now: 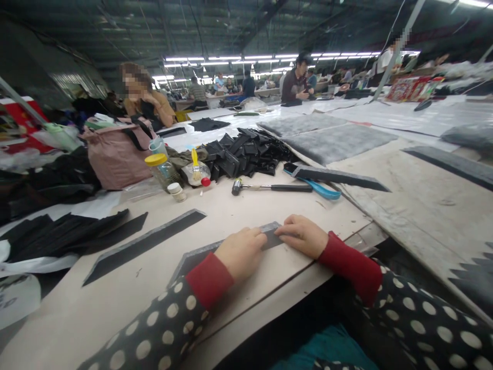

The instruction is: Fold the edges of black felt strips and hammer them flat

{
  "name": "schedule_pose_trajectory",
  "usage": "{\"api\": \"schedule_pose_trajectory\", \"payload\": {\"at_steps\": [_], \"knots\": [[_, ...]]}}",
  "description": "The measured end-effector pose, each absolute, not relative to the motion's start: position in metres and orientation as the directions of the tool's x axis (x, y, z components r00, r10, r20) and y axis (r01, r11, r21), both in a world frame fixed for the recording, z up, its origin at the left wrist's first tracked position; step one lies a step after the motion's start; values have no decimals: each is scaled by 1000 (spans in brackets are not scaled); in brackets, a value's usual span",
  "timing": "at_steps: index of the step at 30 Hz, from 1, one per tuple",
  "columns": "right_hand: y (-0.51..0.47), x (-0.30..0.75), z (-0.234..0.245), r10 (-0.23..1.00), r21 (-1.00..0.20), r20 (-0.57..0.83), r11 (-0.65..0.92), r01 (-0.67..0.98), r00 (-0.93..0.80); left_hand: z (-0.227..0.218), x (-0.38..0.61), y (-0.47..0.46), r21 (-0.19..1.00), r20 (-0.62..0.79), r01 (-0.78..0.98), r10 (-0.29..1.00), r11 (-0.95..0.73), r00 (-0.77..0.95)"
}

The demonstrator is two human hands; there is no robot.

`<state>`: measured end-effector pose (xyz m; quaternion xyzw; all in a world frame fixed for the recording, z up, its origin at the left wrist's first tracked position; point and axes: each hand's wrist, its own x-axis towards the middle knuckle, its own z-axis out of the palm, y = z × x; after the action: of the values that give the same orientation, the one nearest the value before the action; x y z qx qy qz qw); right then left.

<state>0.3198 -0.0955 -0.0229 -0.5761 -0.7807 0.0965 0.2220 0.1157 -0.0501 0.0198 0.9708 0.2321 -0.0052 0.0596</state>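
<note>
1. Along the near edge of a long pale worktop (246, 213), a person's two bare hands sit close together, coming out of dark sleeves (416, 313) with white dots and red cuffs
2. The left hand (241, 254) is curled closed, its fingers bearing down on the body of a tapered dark strip (271, 239) with a grey edge
3. The right hand (302, 236) comes in from the opposite side, its fingers curled against the strip's narrow end, so the two hands almost meet; how hard either one presses cannot be told
4. The strip lies flat on the worktop, under and between the hands. Its long axis slants from lower left up to the narrow tip at the right, roughly following the worktop's near edge. The right hand is nearer the tip, while the left is nearer the wide part, which runs out past the left wrist
5. Just to the left lies a second dark strip (142, 246). Further out are a heap of black strips (242, 154), a small black-handled hammer (271, 187), a blue-handled tool (319, 189), a glue bottle with a yellow brush (196, 174) and a yellow-lidded jar (162, 172)
6. Beyond them are grey felt panels (331, 141), a pink bag (117, 154) and a seated co-worker (148, 105), with more people working down a long hall under strip lights
</note>
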Motion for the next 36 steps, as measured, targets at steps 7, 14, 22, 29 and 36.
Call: {"api": "schedule_pose_trajectory", "payload": {"at_steps": [7, 14, 22, 29, 36], "knots": [[-91, 303, -27, 931, -385, 247, 350, 854, -270, 18, 120, -48, 185, -39, 518, 521, -835, 853], [-92, 326, -17, 950, -559, 188, 313, 767, -250, 1, 139, -44, 365, 72, 494, 553, -789, 830], [-75, 323, -1, 921, -773, -387, -302, 557, -38, 0, 132, -48, 316, 90, 477, 527, -820, 845], [-50, 313, -11, 827, -809, -523, -404, 427, -207, -4, 130, -49, 212, 122, 471, 502, -856, 856], [-40, 318, -38, 963, -671, -266, -158, 725, -36, -5, 127, -50, 235, 172, 478, 520, -847, 837]]}}
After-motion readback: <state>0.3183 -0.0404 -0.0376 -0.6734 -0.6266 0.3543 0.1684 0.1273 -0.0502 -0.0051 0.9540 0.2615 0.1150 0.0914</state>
